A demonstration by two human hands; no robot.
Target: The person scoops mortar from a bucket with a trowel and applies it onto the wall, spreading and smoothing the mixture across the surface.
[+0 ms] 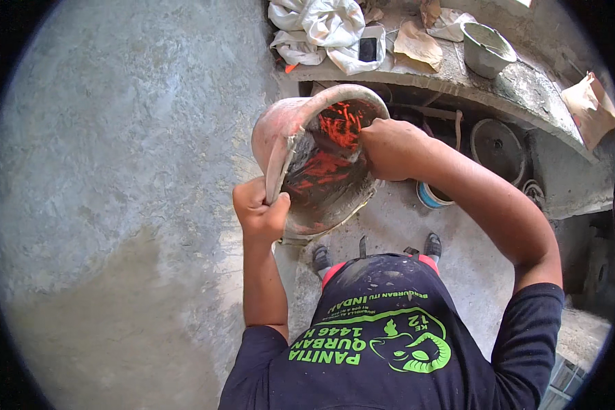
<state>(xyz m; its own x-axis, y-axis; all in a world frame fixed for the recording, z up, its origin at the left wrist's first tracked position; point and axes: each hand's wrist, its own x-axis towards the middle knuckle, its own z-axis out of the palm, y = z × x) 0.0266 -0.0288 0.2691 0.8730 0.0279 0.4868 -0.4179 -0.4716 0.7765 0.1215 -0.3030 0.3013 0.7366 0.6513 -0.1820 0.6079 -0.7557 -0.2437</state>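
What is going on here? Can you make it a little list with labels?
Left hand: grips the rim of a tilted red bucket
Right hand: reaches inside the bucket
Bucket inside: smeared with grey cement
Ledge: holds a grey bowl, white cloth, torn paper
Floor: grey concrete

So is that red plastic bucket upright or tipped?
Tipped: the mortar-smeared red plastic bucket lies on its side, mouth facing up at the camera; left hand grips its rim, right hand reaches inside.
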